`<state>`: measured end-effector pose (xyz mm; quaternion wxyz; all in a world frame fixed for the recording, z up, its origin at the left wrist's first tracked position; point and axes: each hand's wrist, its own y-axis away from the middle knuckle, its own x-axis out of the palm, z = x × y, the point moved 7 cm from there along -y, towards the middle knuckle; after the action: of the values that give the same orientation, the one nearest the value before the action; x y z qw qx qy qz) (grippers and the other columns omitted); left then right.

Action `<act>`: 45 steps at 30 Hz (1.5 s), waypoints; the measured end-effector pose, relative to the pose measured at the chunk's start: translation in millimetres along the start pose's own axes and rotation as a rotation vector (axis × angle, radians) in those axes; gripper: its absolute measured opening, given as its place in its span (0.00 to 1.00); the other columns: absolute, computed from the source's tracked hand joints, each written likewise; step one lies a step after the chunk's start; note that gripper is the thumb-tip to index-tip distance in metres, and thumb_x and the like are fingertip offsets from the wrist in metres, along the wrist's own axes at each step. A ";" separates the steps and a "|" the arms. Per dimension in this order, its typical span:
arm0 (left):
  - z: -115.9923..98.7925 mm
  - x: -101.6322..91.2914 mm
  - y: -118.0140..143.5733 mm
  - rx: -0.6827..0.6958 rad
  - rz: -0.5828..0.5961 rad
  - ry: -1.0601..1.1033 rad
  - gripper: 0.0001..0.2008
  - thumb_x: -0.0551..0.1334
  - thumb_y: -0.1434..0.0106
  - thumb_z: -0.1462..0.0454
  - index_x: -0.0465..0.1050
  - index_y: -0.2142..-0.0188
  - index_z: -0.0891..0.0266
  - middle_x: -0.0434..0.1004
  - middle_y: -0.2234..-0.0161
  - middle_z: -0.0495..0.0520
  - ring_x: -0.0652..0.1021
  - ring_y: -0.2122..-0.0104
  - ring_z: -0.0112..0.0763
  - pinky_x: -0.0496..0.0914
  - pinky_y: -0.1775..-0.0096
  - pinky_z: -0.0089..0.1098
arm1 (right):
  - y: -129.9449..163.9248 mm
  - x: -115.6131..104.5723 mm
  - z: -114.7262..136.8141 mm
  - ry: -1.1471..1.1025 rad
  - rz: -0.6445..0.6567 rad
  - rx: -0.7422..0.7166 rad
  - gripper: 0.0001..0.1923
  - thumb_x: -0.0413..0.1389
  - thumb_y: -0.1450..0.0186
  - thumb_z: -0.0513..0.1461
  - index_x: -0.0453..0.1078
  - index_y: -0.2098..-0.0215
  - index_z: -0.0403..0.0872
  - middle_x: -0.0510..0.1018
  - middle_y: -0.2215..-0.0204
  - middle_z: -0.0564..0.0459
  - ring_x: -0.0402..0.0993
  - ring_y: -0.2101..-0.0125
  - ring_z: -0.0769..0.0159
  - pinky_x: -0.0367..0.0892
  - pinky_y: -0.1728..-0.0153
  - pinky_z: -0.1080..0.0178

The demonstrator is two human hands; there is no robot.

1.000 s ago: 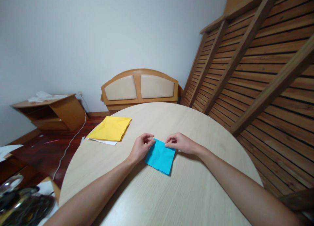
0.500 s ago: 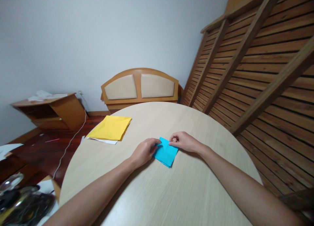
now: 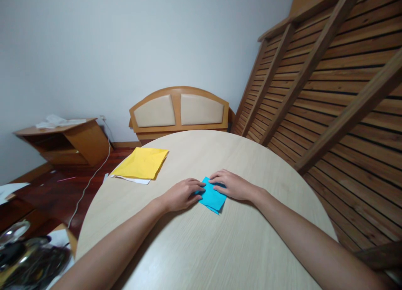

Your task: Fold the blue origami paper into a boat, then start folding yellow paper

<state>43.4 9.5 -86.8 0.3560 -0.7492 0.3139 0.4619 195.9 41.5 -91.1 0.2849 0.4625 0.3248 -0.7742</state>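
A small folded square of blue paper (image 3: 212,197) lies turned cornerwise on the round table (image 3: 201,252), its near edges showing more than one layer. On its left corner rest the fingers of my left hand (image 3: 185,193), stretched out and slightly apart. My right hand (image 3: 230,184) reaches in from the other side, fingers extended flat over the paper's upper right edge and the thumb lower down on its face. Parts of the paper are covered by the fingertips.
Yellow paper (image 3: 141,162) lies on white sheets (image 3: 133,180) at the table's left edge. Beyond the table stands a padded headboard (image 3: 179,110). Wooden slats (image 3: 314,93) lean along the right. A low cabinet (image 3: 78,143) and a cable (image 3: 91,183) are at left.
Both hands have loosened from a pinch on the blue paper to outstretched fingers laid on it. My right hand has shifted slightly left across the paper.
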 end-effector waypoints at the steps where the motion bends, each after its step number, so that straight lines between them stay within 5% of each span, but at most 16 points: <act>1: -0.9 -1.9 1.7 0.017 0.019 -0.006 0.15 0.59 0.31 0.60 0.73 0.47 0.60 0.75 0.45 0.60 0.74 0.46 0.40 0.69 0.44 0.42 | 0.1 -0.1 -0.6 0.008 -0.004 0.000 0.16 0.54 0.30 0.43 0.75 0.47 0.48 0.77 0.49 0.45 0.69 0.48 0.55 0.62 0.45 0.53; 16: 12.1 -7.5 4.7 0.007 0.014 -0.166 0.14 0.55 0.28 0.57 0.75 0.51 0.59 0.76 0.46 0.58 0.76 0.48 0.40 0.71 0.48 0.41 | -1.3 -3.4 26.0 -0.033 0.049 -0.113 0.09 0.60 0.36 0.40 0.80 0.58 0.49 0.80 0.57 0.49 0.74 0.56 0.60 0.65 0.50 0.59; 28: 14.1 -3.1 5.0 0.051 0.015 -0.207 0.12 0.56 0.28 0.59 0.74 0.52 0.60 0.78 0.48 0.57 0.77 0.50 0.38 0.72 0.49 0.37 | -1.0 -1.5 33.1 -0.048 0.082 -0.074 0.22 0.68 0.47 0.53 0.78 0.60 0.48 0.76 0.50 0.48 0.71 0.50 0.55 0.63 0.46 0.56; 45: 13.0 -2.0 3.7 0.001 0.043 -0.216 0.11 0.54 0.29 0.63 0.76 0.58 0.59 0.81 0.54 0.56 0.81 0.56 0.35 0.73 0.55 0.32 | 0.1 -4.9 43.7 0.037 0.056 -0.114 0.13 0.64 0.44 0.43 0.74 0.61 0.48 0.79 0.61 0.49 0.73 0.59 0.57 0.66 0.54 0.58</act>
<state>33.7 18.5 -90.0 0.3781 -0.6882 0.2899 0.5472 174.8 8.7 -70.9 0.3265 0.4687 0.3604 -0.7374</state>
